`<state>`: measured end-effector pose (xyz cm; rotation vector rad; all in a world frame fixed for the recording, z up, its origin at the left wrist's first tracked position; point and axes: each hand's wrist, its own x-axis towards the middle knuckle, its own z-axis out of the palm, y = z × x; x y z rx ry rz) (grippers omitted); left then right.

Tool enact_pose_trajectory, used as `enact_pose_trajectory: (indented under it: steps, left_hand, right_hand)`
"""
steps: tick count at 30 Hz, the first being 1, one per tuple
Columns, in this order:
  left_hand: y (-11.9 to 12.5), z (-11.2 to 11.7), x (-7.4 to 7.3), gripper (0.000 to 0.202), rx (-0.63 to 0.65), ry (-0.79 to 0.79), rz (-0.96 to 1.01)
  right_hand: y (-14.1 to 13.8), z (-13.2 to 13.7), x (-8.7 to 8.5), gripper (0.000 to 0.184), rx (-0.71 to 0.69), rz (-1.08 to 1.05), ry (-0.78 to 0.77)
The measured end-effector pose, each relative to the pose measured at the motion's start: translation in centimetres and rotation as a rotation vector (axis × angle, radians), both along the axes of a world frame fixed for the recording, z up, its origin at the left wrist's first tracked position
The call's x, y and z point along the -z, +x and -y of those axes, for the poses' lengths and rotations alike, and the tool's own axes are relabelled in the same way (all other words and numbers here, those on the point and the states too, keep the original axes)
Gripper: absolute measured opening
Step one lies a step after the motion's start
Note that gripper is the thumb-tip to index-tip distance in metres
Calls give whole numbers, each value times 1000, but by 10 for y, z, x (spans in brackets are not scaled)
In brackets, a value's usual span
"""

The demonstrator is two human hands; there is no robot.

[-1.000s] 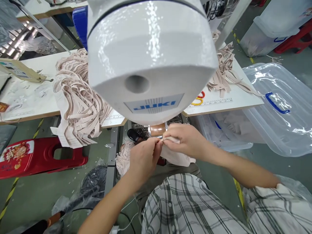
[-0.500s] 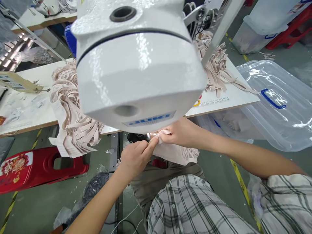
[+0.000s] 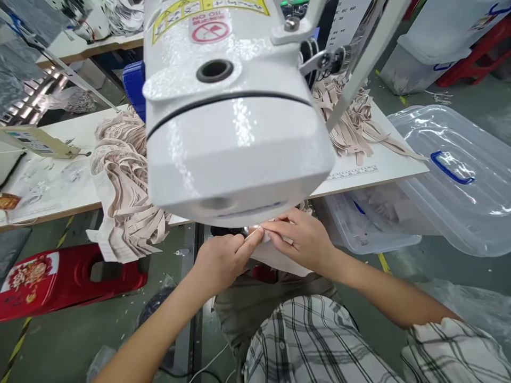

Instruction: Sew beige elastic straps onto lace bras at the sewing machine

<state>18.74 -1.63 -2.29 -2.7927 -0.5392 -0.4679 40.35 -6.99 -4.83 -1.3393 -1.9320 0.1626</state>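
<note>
A white sewing machine head (image 3: 239,159) fills the upper middle and hides its needle area. Just below its front edge, my left hand (image 3: 223,258) pinches a piece of pale pink fabric (image 3: 275,256) with thumb and forefinger. My right hand (image 3: 305,239) meets it from the other side, its thumb and fingertips closed on the same fabric. The fabric hangs down over my lap. Part of it, by the machine, is covered by my fingers and the machine head.
A heap of pale pink lace strips (image 3: 130,197) drapes over the table's left edge. More strips (image 3: 351,127) lie right of the machine by a clear ruler (image 3: 353,173). A clear plastic lid (image 3: 471,202) with blue handle stands at right, a red stool (image 3: 72,279) at left.
The view has tilted up, so more of the machine's top shows. My right hand has turned and its fingers have shifted on the fabric; less of the hanging fabric shows.
</note>
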Motion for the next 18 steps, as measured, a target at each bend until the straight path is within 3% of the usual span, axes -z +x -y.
enact_pose_trajectory:
  steps: [3,6,11,18]
  left_hand:
    - [6,6,-1,37,-82,-15,-35]
    - [15,20,-2,37,-170,-33,-55]
    - [31,35,-5,34,-276,-25,-40]
    - [43,31,-10,28,-336,-16,-18]
  right_hand:
    - [-1,9,13,28,2,-242,-196]
    - [-2,14,21,35,36,-334,-227]
    - [4,2,8,34,37,-240,-197]
    - [14,-27,-4,32,-22,-316,-293]
